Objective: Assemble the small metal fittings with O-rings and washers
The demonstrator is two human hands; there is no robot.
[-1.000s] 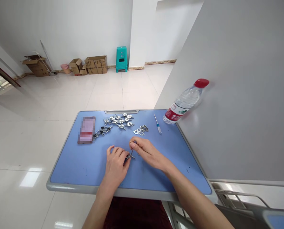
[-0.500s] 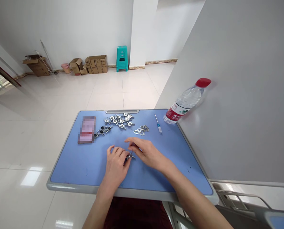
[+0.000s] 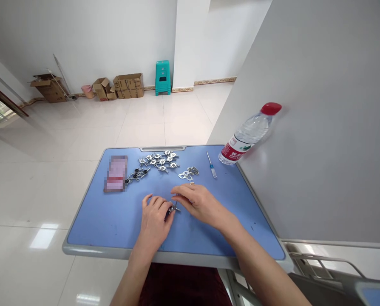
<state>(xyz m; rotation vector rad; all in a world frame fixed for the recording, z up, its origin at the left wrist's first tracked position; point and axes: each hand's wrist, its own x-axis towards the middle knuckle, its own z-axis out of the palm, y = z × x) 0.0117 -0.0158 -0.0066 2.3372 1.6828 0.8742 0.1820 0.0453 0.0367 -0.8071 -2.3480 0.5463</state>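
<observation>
My left hand (image 3: 155,216) rests on the blue desk top, its thumb and fingers closed on a small silver metal fitting (image 3: 174,208) with a short stem sticking out to the right. Above that fitting, my right hand (image 3: 199,204) has its thumb and fingertips pinched around a thin dark shaft (image 3: 176,203), which stands upright over the part. Whether the shaft belongs to the fitting or is separate I cannot tell. Small brass-coloured pieces (image 3: 192,183) show just behind my right hand. Flat silver oval plates (image 3: 186,174) lie beyond it.
Several similar silver fittings (image 3: 161,161) are heaped at the back of the desk (image 3: 94,238). Fittings with black round tops (image 3: 136,175) lie beside a blurred phone (image 3: 116,173). A screwdriver (image 3: 211,165) and a water bottle (image 3: 245,138) are at the right, near a grey partition (image 3: 324,140).
My right hand has shifted slightly right and its extended fingers have drawn in, uncovering the brass-coloured pieces. My left hand keeps its hold on the fitting.
</observation>
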